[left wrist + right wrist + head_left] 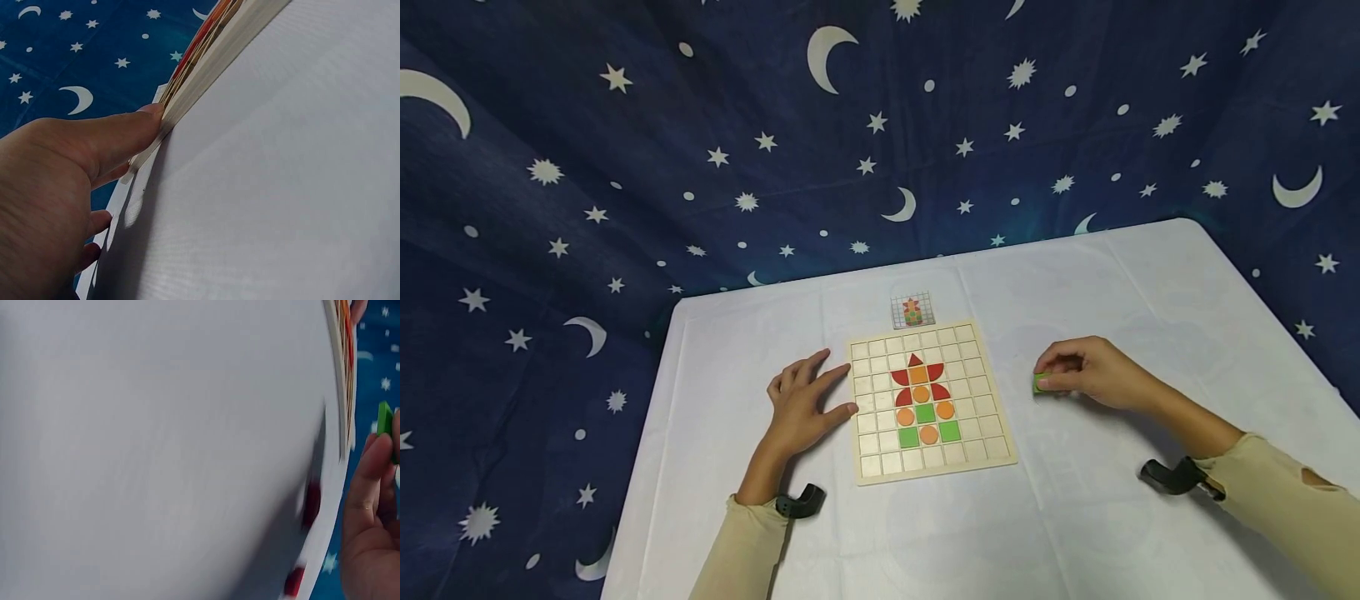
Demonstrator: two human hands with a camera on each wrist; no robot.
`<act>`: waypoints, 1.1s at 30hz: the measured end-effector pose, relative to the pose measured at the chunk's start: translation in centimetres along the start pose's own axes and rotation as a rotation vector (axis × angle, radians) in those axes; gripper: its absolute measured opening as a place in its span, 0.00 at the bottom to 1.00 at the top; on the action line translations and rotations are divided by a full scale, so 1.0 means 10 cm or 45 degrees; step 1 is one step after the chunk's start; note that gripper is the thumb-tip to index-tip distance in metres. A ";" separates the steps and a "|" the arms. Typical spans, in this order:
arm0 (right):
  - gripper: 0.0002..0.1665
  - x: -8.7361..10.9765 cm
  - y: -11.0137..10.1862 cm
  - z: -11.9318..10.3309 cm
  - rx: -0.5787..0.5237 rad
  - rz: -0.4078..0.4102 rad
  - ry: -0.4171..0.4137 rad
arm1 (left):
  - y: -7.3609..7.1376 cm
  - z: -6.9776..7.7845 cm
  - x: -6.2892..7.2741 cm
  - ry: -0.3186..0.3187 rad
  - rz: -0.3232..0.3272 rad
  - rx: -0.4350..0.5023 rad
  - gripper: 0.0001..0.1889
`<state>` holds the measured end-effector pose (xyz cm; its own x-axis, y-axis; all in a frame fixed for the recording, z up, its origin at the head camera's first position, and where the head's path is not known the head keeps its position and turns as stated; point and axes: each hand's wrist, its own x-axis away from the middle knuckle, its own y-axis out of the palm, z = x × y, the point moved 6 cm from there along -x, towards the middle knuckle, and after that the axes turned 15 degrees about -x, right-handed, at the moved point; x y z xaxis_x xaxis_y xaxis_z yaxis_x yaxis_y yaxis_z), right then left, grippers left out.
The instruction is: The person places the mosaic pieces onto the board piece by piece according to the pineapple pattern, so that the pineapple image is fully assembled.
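My right hand (1093,373) pinches a small green tile (1039,382) between thumb and fingers, to the right of the board. In the right wrist view the same tile (384,420) stands on edge in the fingertips. A square wooden grid board (868,469) lies in the middle of the table. On it, red, orange and green tiles form a figure, with a red triangle (915,360) at its top and a green square (908,437) low on its left. My left hand (800,412) rests at the board's left edge, fingers spread and thumb touching the edge.
A small card (913,310) with a coloured grid picture lies just behind the board. Two small dark red pieces (311,503) show on the white-covered table (925,542) in the right wrist view. A dark blue star-and-moon cloth (737,117) hangs behind the table.
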<state>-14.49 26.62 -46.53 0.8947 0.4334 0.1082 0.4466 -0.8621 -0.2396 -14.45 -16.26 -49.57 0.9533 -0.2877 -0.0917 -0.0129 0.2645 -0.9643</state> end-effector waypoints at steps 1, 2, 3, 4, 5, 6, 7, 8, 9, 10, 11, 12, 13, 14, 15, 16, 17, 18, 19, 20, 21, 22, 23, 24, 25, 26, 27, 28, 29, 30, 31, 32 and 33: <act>0.08 -0.02 0.06 -0.01 -0.032 -0.015 0.009 | 0.00 0.00 0.00 -0.001 -0.001 0.001 0.35; 0.09 -0.04 0.12 -0.02 -0.049 -0.022 0.016 | 0.00 0.00 0.00 -0.002 -0.002 0.001 0.35; 0.08 -0.06 0.17 -0.04 -0.057 -0.030 0.015 | 0.00 0.00 0.00 -0.002 -0.002 0.002 0.35; 0.08 -0.07 0.23 -0.06 -0.058 -0.037 0.010 | 0.01 0.00 0.00 -0.003 -0.003 0.002 0.35; 0.08 -0.09 0.28 -0.08 -0.060 -0.046 0.004 | 0.01 0.00 0.00 -0.003 -0.003 0.004 0.35; 0.09 -0.10 0.34 -0.10 -0.066 -0.053 -0.001 | 0.01 0.00 0.00 -0.003 -0.004 0.007 0.35; 0.09 -0.11 0.39 -0.12 -0.067 -0.061 -0.007 | 0.01 0.00 0.00 -0.005 -0.007 0.007 0.35; 0.09 -0.12 0.44 -0.14 -0.069 -0.069 -0.008 | 0.01 0.00 0.00 -0.005 -0.008 0.008 0.35; 0.10 -0.13 0.49 -0.15 -0.074 -0.080 -0.004 | 0.01 0.00 0.00 -0.004 -0.009 0.009 0.35; 0.11 -0.14 0.54 -0.17 -0.075 -0.088 0.007 | 0.01 0.00 -0.01 -0.005 -0.010 0.009 0.35; 0.11 -0.15 0.59 -0.17 -0.073 -0.094 0.022 | 0.01 0.00 -0.01 -0.006 -0.011 0.010 0.35; 0.12 -0.16 0.63 -0.17 -0.066 -0.097 0.041 | 0.01 0.00 -0.01 -0.006 -0.012 0.010 0.35; 0.12 -0.17 0.67 -0.17 -0.060 -0.100 0.059 | 0.01 0.00 -0.01 -0.007 -0.013 0.010 0.35; 0.12 -0.19 0.72 -0.17 -0.057 -0.105 0.071 | 0.01 0.00 -0.01 -0.008 -0.014 0.009 0.35; 0.12 -0.20 0.77 -0.17 -0.048 -0.110 0.079 | 0.01 0.00 -0.01 -0.009 -0.015 0.009 0.35; 0.11 -0.22 0.82 -0.16 -0.036 -0.116 0.080 | 0.00 0.00 -0.01 -0.010 -0.016 0.007 0.35; 0.10 -0.23 0.86 -0.16 -0.032 -0.123 0.074 | 0.01 0.00 -0.01 -0.012 -0.018 0.007 0.35; 0.10 -0.24 0.91 -0.16 -0.025 -0.130 0.061 | 0.00 0.00 -0.01 -0.011 -0.017 0.007 0.35; 0.09 -0.26 0.96 -0.16 -0.021 -0.140 0.042 | 0.00 0.00 -0.01 -0.012 -0.017 0.006 0.35; 0.07 -0.26 1.02 -0.17 -0.016 -0.152 0.027 | 0.00 0.00 -0.01 -0.011 -0.016 0.007 0.35; 0.06 -0.27 1.07 -0.18 -0.007 -0.161 0.012 | 0.01 0.00 -0.01 -0.012 -0.016 0.007 0.35; 0.06 -0.28 1.12 -0.19 -0.001 -0.169 -0.006 | 0.01 -0.01 -0.01 -0.011 -0.016 0.007 0.35; 0.06 -0.28 1.17 -0.20 0.000 -0.179 -0.020 | 0.01 -0.01 -0.01 -0.010 -0.015 0.008 0.35; 0.06 -0.29 1.22 -0.22 0.000 -0.189 -0.032 | 0.01 -0.01 -0.01 -0.010 -0.015 0.009 0.35; 0.06 -0.29 1.27 -0.24 0.002 -0.200 -0.043 | 0.00 -0.01 -0.01 -0.010 -0.015 0.009 0.35; 0.06 -0.29 1.31 -0.26 0.001 -0.209 -0.052 | 0.00 -0.01 -0.01 -0.011 -0.016 0.010 0.35; 0.06 -0.30 1.36 -0.28 0.005 -0.218 -0.066 | 0.01 -0.01 -0.01 -0.012 -0.018 0.008 0.35; 0.06 -0.30 1.40 -0.29 0.011 -0.226 -0.079 | 0.01 -0.01 -0.01 -0.012 -0.019 0.005 0.35; 0.07 -0.30 1.43 -0.31 0.015 -0.231 -0.091 | 0.01 -0.01 -0.01 -0.013 -0.020 0.003 0.35; 0.07 -0.30 1.47 -0.32 0.023 -0.234 -0.105 | 0.01 -0.01 -0.01 -0.013 -0.022 0.001 0.34; 0.07 -0.30 1.50 -0.33 0.036 -0.235 -0.119 | 0.01 -0.02 -0.01 -0.013 -0.022 0.000 0.34; 0.08 -0.30 1.52 -0.34 0.042 -0.238 -0.130 | 0.01 -0.02 -0.01 -0.013 -0.024 -0.002 0.34; 0.08 -0.30 1.55 -0.35 0.054 -0.240 -0.146 | 0.02 -0.02 -0.01 -0.013 -0.026 -0.006 0.34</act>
<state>-10.22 11.06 -47.21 0.7872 0.6150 0.0447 0.6028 -0.7522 -0.2662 -14.62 -16.35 -49.76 0.9564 -0.2835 -0.0694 0.0052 0.2544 -0.9671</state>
